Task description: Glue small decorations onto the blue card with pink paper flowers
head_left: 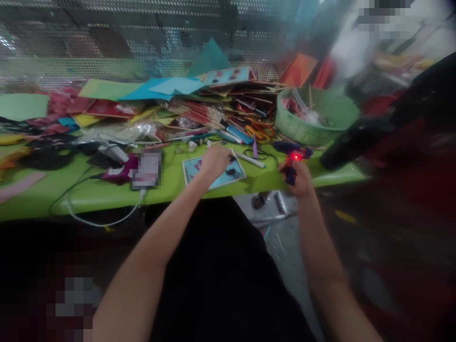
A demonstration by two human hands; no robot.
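Note:
My right hand (300, 176) is wrapped round the handle of a dark blue hot glue gun (292, 151) with a red light glowing on it. The gun is held just above the green table's front edge. Over a light blue picture card (213, 178) with a pale border, my left hand (215, 164) is closed, and a small dark piece (232, 156) shows at its fingertips. Dark and purplish shapes lie on the card, partly covered by that hand. Beside the card rests a white marker pen (251, 160).
A green basin (317, 116) holding sticks and scraps stands at the back right. Orange scissors (260, 132), coloured paper (171, 88) and thin sticks are heaped along the back. Left lies a magenta device (121, 170) with cables. A dark cord (261, 153) curls near the glue gun.

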